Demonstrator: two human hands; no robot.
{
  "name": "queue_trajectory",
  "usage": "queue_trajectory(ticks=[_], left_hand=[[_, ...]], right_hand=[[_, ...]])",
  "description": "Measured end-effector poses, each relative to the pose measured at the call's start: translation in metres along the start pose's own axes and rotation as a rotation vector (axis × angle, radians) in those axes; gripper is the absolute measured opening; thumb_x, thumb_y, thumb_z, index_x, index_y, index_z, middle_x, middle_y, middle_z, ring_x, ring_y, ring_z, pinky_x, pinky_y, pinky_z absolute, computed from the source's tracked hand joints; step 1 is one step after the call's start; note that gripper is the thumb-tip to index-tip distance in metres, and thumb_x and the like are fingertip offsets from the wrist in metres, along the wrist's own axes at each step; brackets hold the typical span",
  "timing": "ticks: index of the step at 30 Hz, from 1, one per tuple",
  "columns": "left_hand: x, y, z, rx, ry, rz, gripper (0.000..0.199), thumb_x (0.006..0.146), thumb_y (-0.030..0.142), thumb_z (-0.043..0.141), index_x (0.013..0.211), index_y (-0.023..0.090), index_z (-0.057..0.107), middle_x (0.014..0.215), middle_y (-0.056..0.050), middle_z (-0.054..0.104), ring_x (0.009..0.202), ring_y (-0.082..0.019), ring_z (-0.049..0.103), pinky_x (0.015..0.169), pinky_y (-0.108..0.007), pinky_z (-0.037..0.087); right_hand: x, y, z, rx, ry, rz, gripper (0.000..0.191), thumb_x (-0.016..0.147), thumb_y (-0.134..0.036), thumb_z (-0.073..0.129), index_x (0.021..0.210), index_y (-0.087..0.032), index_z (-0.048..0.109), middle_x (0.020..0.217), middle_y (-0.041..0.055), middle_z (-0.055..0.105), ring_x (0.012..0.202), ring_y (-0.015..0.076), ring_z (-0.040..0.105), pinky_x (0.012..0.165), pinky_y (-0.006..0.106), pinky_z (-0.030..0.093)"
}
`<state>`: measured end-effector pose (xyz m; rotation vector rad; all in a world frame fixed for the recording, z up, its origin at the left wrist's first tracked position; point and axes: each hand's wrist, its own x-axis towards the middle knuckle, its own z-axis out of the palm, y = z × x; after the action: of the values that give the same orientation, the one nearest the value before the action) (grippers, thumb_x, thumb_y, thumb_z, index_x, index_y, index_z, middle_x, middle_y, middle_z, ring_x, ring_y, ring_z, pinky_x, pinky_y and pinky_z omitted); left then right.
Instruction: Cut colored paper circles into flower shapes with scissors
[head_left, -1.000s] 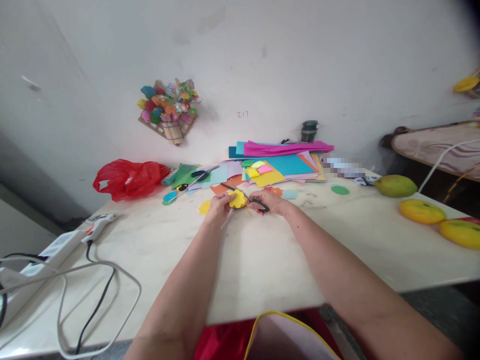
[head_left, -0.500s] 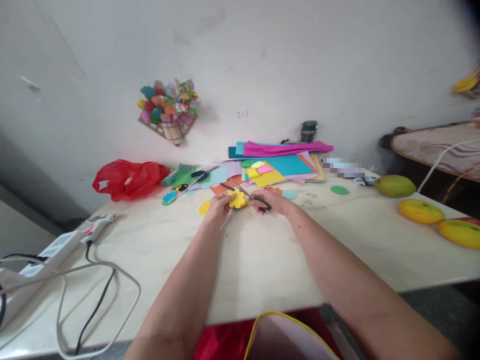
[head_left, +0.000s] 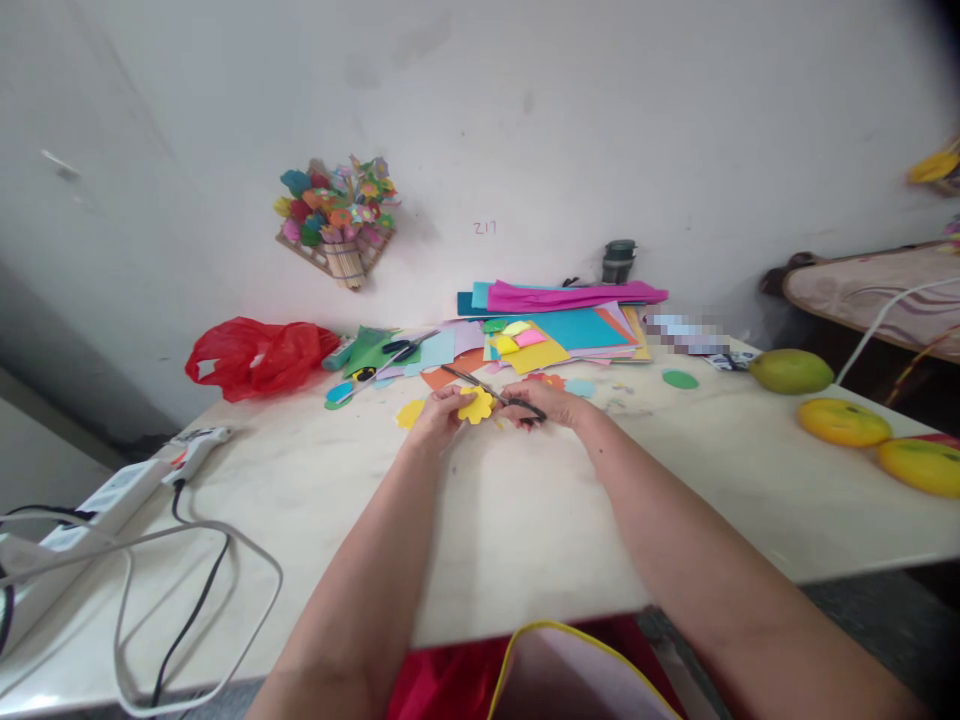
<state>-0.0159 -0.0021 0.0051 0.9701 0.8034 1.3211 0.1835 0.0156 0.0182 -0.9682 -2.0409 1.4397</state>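
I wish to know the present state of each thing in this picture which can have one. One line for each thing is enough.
Yellow flower, pinched in the left hand
Held scissors, in the right hand, blades apparently almost closed
Other scissors, lying down, not held
Red bag, crumpled
Paper sheets, piled flat
Mangoes, whole
Dark container, upright
Wall basket, filled with flowers

There are three fruits [head_left: 844, 422] and apparently two scissors [head_left: 505, 401] (one held).
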Motion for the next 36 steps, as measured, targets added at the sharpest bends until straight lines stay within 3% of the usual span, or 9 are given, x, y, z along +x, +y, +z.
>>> queue_trajectory(ticks=[26,36], left_hand=[[0.0018,-0.0007,-0.0021,-0.032,0.01,-0.02,0.025,0.046,0.014,0.081,0.051,0.013,0.056,0.053,-0.003,0.059,0.048,-0.012,0.055,0.047,-0.024,0.04],[0.005,-0.0011,-0.0001,-0.086,0.083,0.102,0.026,0.048,0.016,0.082,0.051,0.013,0.056,0.054,-0.001,0.059,0.052,-0.01,0.056,0.053,-0.023,0.044]], right_hand=[[0.0005,0.0007,-0.001,-0.031,0.017,-0.009,0.026,0.067,-0.036,0.069,0.079,-0.016,0.058,0.047,-0.0067,0.05,0.039,0.0061,0.044,0.038,0.018,0.033],[-0.0008,0.001,-0.0003,-0.039,0.057,-0.012,0.028,0.074,-0.042,0.063,0.079,-0.016,0.054,0.056,-0.0027,0.056,0.042,0.0073,0.051,0.034,0.017,0.03]])
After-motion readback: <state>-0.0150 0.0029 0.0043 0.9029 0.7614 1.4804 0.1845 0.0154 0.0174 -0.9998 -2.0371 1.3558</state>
